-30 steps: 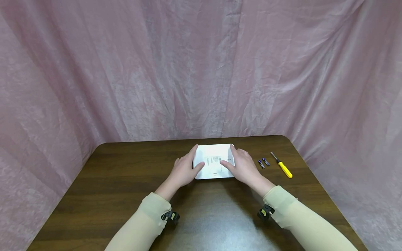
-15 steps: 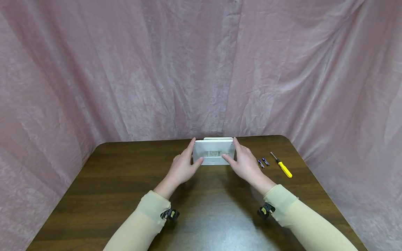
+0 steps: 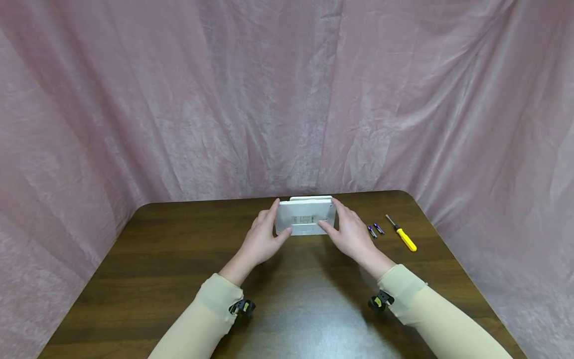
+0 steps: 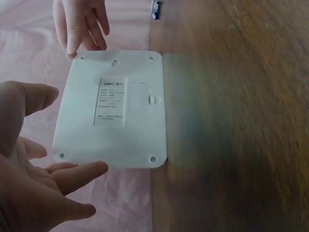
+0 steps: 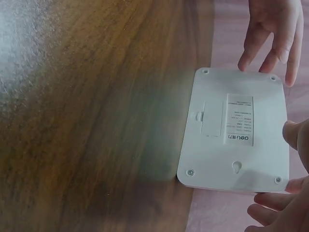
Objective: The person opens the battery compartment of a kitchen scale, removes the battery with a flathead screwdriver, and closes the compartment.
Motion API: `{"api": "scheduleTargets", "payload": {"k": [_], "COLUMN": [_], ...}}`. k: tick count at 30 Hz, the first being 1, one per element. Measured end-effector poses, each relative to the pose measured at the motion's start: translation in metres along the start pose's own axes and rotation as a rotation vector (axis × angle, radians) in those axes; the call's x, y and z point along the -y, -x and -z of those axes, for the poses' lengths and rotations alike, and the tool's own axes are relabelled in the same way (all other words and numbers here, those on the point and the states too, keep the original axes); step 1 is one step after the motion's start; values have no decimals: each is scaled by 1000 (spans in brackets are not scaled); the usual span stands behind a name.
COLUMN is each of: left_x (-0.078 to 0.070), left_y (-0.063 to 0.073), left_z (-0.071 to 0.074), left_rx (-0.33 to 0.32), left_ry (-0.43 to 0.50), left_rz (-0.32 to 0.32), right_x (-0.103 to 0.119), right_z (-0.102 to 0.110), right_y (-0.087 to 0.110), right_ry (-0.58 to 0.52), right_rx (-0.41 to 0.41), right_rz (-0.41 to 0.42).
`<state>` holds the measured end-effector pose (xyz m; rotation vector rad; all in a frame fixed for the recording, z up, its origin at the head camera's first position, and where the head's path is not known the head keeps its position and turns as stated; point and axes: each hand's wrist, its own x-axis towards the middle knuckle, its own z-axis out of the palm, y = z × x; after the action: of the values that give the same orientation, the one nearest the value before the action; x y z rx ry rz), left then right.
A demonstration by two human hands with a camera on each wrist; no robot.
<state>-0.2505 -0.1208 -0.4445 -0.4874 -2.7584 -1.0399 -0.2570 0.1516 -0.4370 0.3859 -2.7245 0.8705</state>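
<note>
A flat white device (image 3: 305, 212) stands on edge near the table's far side, its back toward me. That back, in the left wrist view, bears a "deli" label (image 4: 110, 101), a battery cover (image 4: 139, 99), a keyhole slot and corner screws. Its front is hidden. My left hand (image 3: 261, 244) is at its left side, fingers fairly straight and spread, an index fingertip at the edge. At the right side is my right hand (image 3: 352, 238), fingers extended along the corner, thumb near the back's edge. Neither hand is seen curled round the device; whether every fingertip touches cannot be told.
Two small blue-and-silver batteries (image 3: 378, 229) lie right of my right hand. Further right is a screwdriver (image 3: 405, 240) with a yellow handle. A dark wooden table (image 3: 188, 259) carries everything, and a pink curtain (image 3: 269, 99) hangs behind its far edge.
The white device has tipped from a flatter position, label toward me, to upright on its edge, a little further away. My hands followed to its sides; the last half second shows little motion.
</note>
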Motion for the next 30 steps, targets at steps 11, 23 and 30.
{"api": "scheduleTargets", "payload": {"k": [11,23,30], "left_x": [-1,2,7], "left_y": [3,8,12], "left_z": [-6,-9,-13], "left_rx": [28,78,93], "left_ry": [69,33,57], "left_rz": [24,60,48], "right_x": [-3,-9,-11], "right_z": [1,-6,-12], "right_y": [6,12,15], "right_ry": [-4,6,25], "right_rx": [-17,3,29], "right_rz": [-35,-28,-19]}}
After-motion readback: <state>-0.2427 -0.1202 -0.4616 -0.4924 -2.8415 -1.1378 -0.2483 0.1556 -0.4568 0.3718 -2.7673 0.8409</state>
